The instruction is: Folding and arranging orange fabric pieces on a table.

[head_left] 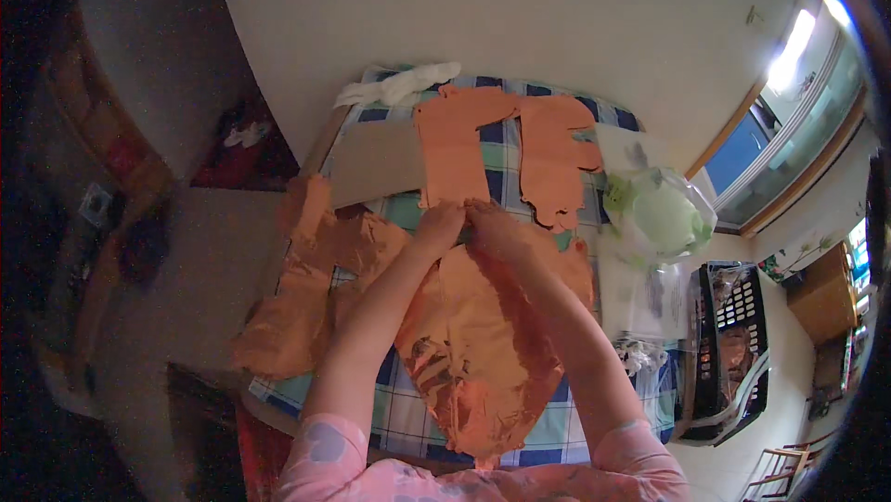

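Both of my arms reach forward over a checked cloth. My left hand and my right hand meet at the far end of a shiny copper foil balloon. Their fingers are closed on its edge, close together; the fingertips are partly hidden. The balloon looks creased and tapers toward my body. Just beyond my hands lies a flat, orange-looking foil balloon, with another flat one to its right. Crumpled copper foil spreads to the left of my left forearm.
A brown card sheet lies at the left, below a white cloth. At the right are a clear plastic bag with something pale green and a black basket. The checked cloth covers the surface against the wall.
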A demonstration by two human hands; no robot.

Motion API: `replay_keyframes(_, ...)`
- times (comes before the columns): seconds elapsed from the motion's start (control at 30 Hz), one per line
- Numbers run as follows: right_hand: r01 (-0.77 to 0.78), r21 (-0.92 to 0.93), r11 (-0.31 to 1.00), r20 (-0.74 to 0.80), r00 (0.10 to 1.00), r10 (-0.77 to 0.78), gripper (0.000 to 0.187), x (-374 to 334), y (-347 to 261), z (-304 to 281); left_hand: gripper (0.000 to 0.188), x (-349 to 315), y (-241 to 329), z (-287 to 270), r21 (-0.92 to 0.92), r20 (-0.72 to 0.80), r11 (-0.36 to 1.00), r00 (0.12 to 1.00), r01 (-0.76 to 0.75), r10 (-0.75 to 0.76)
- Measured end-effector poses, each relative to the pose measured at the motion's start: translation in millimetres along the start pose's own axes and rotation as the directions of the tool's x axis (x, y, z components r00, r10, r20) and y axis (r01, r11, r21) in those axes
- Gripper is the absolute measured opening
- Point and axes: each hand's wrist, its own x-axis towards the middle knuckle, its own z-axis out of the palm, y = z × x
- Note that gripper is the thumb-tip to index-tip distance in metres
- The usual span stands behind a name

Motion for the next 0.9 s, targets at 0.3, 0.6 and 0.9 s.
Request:
replay_keyframes(0.3, 0.017, -0.073, 0.997, 0.125, 0.992, -0.008, 0.007, 14, -29, -23, 0.012, -6, -15, -18, -0.127, -0.277, 0.992, 0.961, -0.028, -0.008)
replay_keyframes(0.6, -0.221, 0.099, 0.970, -0.011, 0.975, 0.223, 0.014, 29, -16, -4, 0.012, -9, 5, -19, 0.251, -0.659, 0.968, 0.729, -0.020, 0.186)
replay_keyframes(0.9, -0.432, 0.363, 0.825, -0.033, 0.879, 0.475, 0.015, 53, 19, 26, 0.014, -24, -6, 1, 0.221, -0.276, 0.961, 0.934, -0.168, 0.227)
